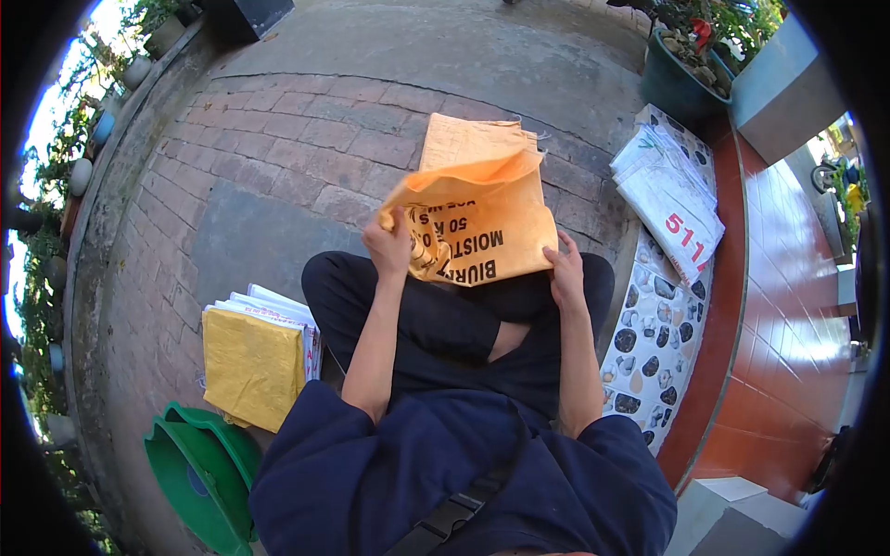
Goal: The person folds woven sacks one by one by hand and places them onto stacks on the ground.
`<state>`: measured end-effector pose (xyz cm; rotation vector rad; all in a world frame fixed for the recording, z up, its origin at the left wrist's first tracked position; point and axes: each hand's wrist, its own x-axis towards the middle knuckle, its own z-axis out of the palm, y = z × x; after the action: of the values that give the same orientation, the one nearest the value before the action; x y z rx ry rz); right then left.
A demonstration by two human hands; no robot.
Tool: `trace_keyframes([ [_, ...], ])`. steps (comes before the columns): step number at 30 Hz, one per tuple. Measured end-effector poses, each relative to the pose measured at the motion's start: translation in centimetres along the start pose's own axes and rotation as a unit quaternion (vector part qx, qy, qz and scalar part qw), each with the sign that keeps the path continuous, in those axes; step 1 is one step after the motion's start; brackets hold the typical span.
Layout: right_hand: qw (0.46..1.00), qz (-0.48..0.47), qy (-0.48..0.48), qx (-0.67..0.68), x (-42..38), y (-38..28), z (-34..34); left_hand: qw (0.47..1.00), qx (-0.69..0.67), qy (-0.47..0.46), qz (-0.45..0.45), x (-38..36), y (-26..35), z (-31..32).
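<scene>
An orange woven sack with black print, including "MOISTURE"-like lettering and "50 K", is held up over my crossed legs. My left hand grips its crumpled left edge in a closed pinch. At the lower right corner, my right hand has its thumb and fingers closed on the cloth. The sack's top edge bulges and folds over. Just beyond it, a flat orange piece of sacking with frayed threads at its corner lies over the brick paving.
Left of my knee sits a stack of folded sacks, yellow on top and white beneath. Near it are green plastic containers. White sacks marked "511" lie on the pebbled step at right. A potted plant stands behind them.
</scene>
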<state>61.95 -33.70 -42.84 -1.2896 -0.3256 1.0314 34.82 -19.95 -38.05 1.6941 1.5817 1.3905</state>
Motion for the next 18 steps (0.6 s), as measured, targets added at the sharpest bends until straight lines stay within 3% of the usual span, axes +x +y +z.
trace_keyframes([
  [2, 0.999, -0.006, 0.029, 0.026, -0.3, -1.0, -0.2, 0.994, -0.044, 0.048, -0.091, 1.8, 1.2, -2.1],
  [3, 0.999, -0.005, 0.029, 0.026, -0.8, -1.4, 0.0, 0.996, -0.055, 0.069, -0.021, 2.7, 0.7, -2.5],
  [5, 0.999, -0.003, -0.03, -0.014, -1.6, -1.7, 0.2, 0.998, -0.057, 0.004, 0.022, 2.8, 0.4, -2.3],
  [7, 0.998, 0.008, -0.067, -0.009, -1.6, -0.5, 0.4, 0.987, -0.036, -0.149, 0.055, 1.5, 3.6, -1.9],
  [9, 0.993, -0.046, -0.11, -0.013, -1.8, 0.5, 1.1, 0.934, -0.094, -0.214, 0.271, -0.6, 4.8, 0.8],
  [10, 0.993, -0.045, -0.112, -0.014, -1.9, 0.6, 1.2, 0.906, -0.081, -0.279, 0.307, -2.0, 4.5, 2.2],
  [12, 0.962, -0.16, -0.089, -0.201, -2.5, 0.6, 1.2, 0.846, -0.051, -0.387, 0.363, -4.8, 3.4, 4.5],
  [14, 0.942, -0.207, -0.093, -0.248, -3.9, -1.6, 2.0, 0.803, -0.011, -0.447, 0.395, -7.2, 3.2, 5.7],
  [16, 0.846, -0.347, -0.11, -0.389, -3.2, -2.6, 1.3, 0.812, -0.012, -0.429, 0.396, -7.5, 3.2, 5.8],
  [18, 0.841, -0.331, -0.125, -0.409, -2.5, -2.3, 0.0, 0.821, -0.009, -0.411, 0.396, -7.7, 3.2, 5.2],
])
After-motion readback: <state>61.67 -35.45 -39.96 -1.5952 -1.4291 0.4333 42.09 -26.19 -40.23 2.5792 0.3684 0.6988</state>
